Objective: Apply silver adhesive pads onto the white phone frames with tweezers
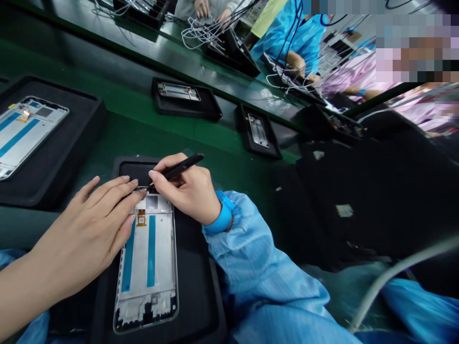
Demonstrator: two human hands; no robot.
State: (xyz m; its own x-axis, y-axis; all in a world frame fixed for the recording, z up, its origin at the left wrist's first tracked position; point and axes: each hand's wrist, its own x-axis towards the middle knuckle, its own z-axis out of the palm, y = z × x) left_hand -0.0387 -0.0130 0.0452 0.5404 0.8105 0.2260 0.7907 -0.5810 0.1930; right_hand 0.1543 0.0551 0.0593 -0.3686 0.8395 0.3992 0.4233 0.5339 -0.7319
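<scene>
A silver phone frame (148,267) with two blue strips and a small orange flex part (141,218) lies in a black tray (195,296) in front of me. My left hand (89,229) rests flat on the frame's upper left corner, fingers stretched out. My right hand (188,188), with a blue wrist strap, pinches black tweezers (179,167). The tweezers' tip touches the top edge of the frame, just beside my left fingertips.
On the green belt (222,138) lie more black trays with phone frames: one at the far left (53,153), one at the middle back (186,102), one to its right (260,134). Other people in blue and pink sleeves work with white cables at the far side (301,57). Dark equipment (376,191) fills the right.
</scene>
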